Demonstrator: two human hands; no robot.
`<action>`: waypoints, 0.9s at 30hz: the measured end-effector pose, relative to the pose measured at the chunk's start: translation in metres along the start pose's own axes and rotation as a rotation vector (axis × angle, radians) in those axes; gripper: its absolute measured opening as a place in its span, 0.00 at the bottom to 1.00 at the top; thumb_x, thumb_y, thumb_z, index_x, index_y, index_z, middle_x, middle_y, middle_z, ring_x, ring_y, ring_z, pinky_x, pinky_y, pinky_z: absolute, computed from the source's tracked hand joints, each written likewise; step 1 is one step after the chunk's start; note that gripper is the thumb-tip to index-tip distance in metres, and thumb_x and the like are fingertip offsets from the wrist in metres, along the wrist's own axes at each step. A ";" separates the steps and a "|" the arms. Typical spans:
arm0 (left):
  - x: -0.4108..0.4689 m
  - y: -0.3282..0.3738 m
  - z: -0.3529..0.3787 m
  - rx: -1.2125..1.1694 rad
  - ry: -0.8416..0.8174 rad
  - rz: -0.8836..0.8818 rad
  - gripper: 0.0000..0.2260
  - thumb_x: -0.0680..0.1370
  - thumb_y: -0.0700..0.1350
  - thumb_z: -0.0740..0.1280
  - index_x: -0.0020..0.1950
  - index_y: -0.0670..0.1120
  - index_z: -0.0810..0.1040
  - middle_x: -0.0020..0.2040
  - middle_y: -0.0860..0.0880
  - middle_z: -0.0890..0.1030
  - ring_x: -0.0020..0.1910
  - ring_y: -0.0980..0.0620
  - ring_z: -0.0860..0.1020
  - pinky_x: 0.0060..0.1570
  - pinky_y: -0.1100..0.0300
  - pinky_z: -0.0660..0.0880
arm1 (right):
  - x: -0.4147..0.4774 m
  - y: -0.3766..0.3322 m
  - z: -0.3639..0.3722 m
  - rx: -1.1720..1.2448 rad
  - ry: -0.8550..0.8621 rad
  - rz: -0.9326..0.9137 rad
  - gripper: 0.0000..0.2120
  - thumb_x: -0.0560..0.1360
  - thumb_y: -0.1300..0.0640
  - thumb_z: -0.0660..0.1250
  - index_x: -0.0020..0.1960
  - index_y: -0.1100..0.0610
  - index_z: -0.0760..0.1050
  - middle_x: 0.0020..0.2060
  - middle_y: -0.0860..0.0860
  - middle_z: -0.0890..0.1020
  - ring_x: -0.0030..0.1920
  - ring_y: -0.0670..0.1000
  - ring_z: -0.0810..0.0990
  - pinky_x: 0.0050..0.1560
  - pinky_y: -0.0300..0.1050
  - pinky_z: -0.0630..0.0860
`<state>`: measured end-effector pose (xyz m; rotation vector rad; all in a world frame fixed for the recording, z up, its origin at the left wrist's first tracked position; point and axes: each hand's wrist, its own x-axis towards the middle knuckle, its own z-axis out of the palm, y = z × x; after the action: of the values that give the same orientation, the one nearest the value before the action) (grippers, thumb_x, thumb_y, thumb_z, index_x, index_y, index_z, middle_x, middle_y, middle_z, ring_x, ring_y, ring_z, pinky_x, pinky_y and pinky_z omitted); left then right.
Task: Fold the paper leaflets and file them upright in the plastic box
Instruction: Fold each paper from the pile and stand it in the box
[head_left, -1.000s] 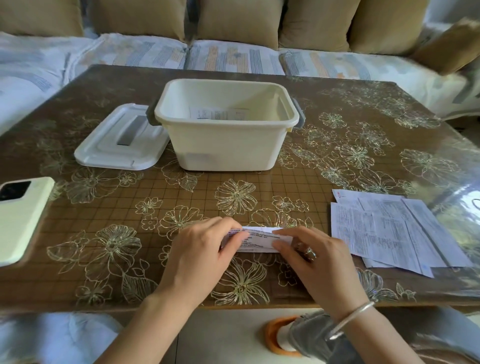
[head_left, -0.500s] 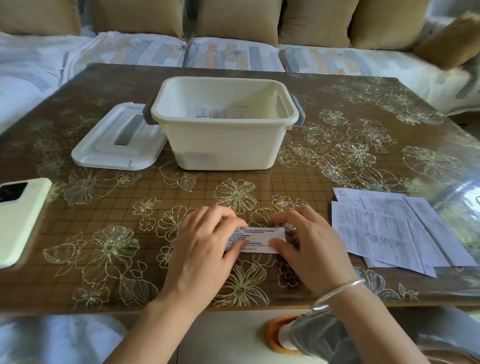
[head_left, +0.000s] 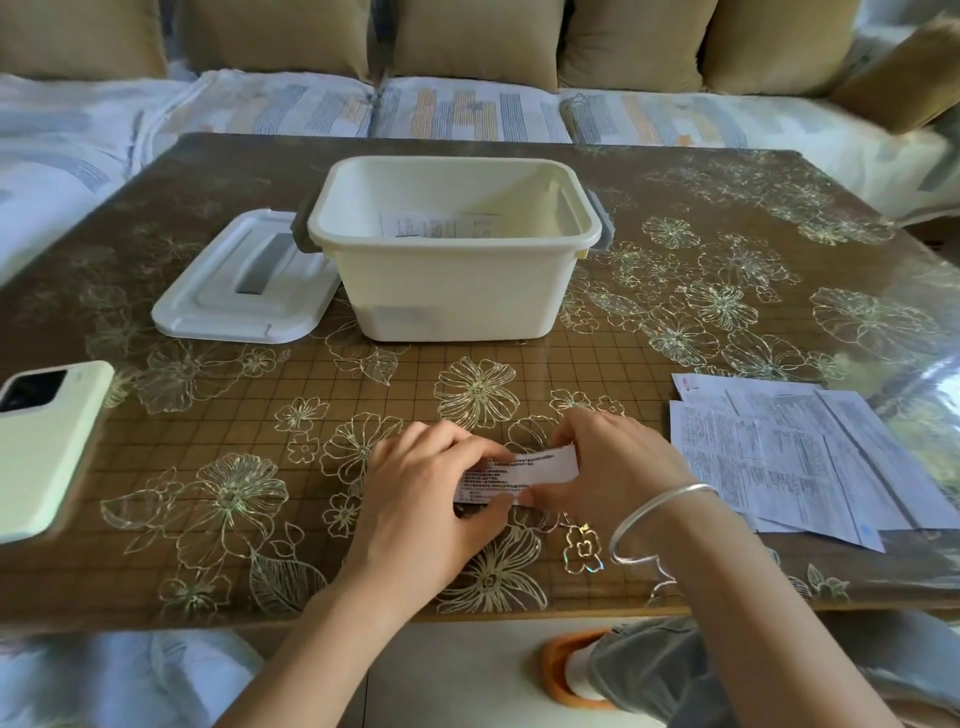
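Creasing seems finished, for the folded leaflet (head_left: 524, 474), flat a moment ago, now tilts up off the bench (head_left: 249, 415), pinched by fingers (head_left: 457, 448) of left hand (head_left: 415, 512) and right hand (head_left: 618, 467), well short of the plastic box (head_left: 452, 291)

- The table cover (head_left: 727, 208) looks like clear, glossy plastic over a brown pattern with gold flowers; it reflects light strongly at the right.
- The box (head_left: 452, 291) is smooth cream plastic with a soft shine; its 2 side clips (head_left: 300, 231) are grey plastic.
- The lid (head_left: 208, 306) at its left is white plastic, more matt.
- The phone case (head_left: 47, 447) is smooth and pale green.
- The folded leaflet (head_left: 540, 465) and the loose leaflets (head_left: 779, 457) are thin, matt printed paper.
- The bangle (head_left: 654, 499) is polished silver-coloured metal.
- The cushions (head_left: 467, 36) and the sofa cover (head_left: 467, 111) are matt cloth.
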<state>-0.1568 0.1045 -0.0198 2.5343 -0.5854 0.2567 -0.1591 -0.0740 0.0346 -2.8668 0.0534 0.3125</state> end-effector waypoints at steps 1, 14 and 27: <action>0.000 0.000 0.000 -0.010 0.000 -0.007 0.17 0.71 0.65 0.60 0.54 0.61 0.80 0.47 0.64 0.75 0.49 0.59 0.71 0.50 0.57 0.65 | 0.001 0.001 0.001 0.007 0.011 0.003 0.27 0.64 0.33 0.71 0.51 0.50 0.71 0.46 0.45 0.78 0.46 0.49 0.75 0.42 0.44 0.72; 0.003 0.001 0.000 -0.030 -0.010 -0.043 0.19 0.68 0.66 0.61 0.51 0.58 0.80 0.46 0.62 0.76 0.47 0.58 0.70 0.47 0.56 0.64 | -0.034 0.022 0.032 0.654 0.319 -0.315 0.17 0.78 0.40 0.57 0.51 0.43 0.82 0.39 0.45 0.85 0.41 0.45 0.83 0.41 0.50 0.78; 0.025 -0.033 -0.045 -0.506 -0.280 -0.174 0.10 0.77 0.48 0.69 0.56 0.60 0.80 0.51 0.61 0.83 0.52 0.62 0.79 0.53 0.63 0.76 | -0.027 0.020 0.056 0.313 0.392 -0.536 0.14 0.79 0.47 0.58 0.56 0.45 0.81 0.56 0.35 0.79 0.65 0.41 0.72 0.59 0.49 0.72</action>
<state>-0.1223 0.1446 0.0113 2.1166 -0.4575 -0.2831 -0.1987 -0.0785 -0.0171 -2.4638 -0.5329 -0.3326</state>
